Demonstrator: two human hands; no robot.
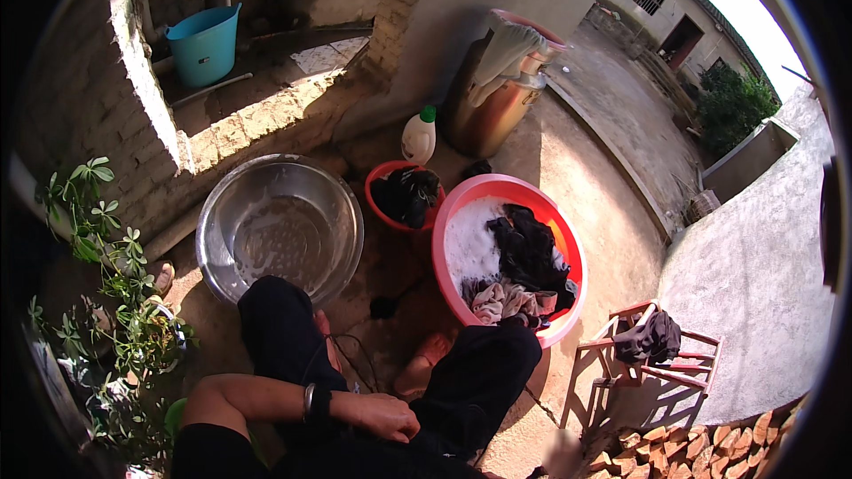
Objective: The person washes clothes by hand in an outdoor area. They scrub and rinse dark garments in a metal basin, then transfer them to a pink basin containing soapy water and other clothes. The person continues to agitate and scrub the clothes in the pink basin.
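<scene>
My left hand [386, 416] rests low over my lap, its fingers curled downward; whether anything lies under them is hidden. A bangle and a dark band [318, 404] circle that wrist. My right hand is out of view. Before my knees, on the left, sits a wide steel basin [279, 226] with a little cloudy water. To the right is a large pink plastic tub [442, 266], holding white suds, dark wet clothes [532, 246] and a pale garment [509, 303]. Between and behind them, a small red basin [374, 203] contains dark clothing [407, 196].
A white detergent bottle [419, 136] with a green cap stands near a tall metal drum [489, 106]. Dark cloth [645, 338] drapes a wooden stool frame [692, 382], right. Split firewood [699, 452] is stacked below it. Leafy plants [126, 293] line the left; a blue bucket [205, 46] stands beyond the wall opening.
</scene>
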